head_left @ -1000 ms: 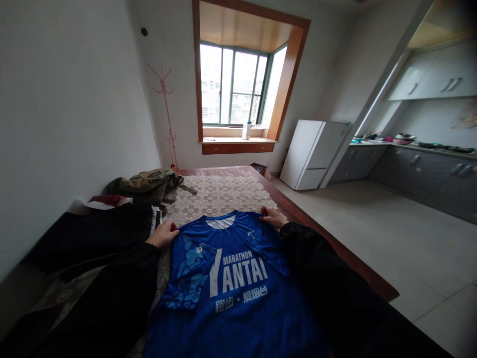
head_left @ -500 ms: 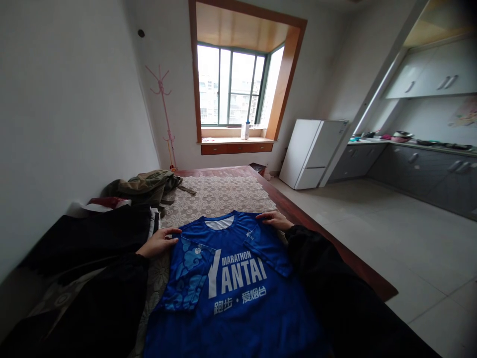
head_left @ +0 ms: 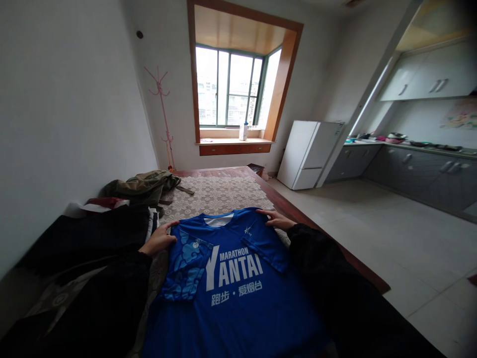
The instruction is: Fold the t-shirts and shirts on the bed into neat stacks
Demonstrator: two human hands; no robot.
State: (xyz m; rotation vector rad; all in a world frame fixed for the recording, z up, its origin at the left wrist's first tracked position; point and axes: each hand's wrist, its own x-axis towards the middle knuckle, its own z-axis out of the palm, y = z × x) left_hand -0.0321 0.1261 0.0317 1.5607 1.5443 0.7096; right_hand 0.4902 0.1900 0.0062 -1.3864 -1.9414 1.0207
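On the lace-patterned cover [head_left: 219,195] of a long wooden platform [head_left: 298,211] that runs toward a bay window [head_left: 233,84], a blue marathon T-shirt [head_left: 231,288] lies spread flat, front up, with white lettering across the chest and both short sleeves folded in over the body. A dark garment [head_left: 85,236] lies just beside it on the left, and farther back an olive jacket [head_left: 143,184] is heaped against the wall. A white fridge [head_left: 307,154] stands on the tiled floor to the right, beside grey kitchen cabinets [head_left: 417,171]. The left hand [head_left: 159,240], in a black sleeve, rests on the shirt's left shoulder edge with fingers loosely spread, pressing rather than pinching. The right hand [head_left: 276,219] lies flat on the right shoulder, fingers extended and open, touching the cloth near the collar. A small bottle [head_left: 244,130] stands on the window sill.
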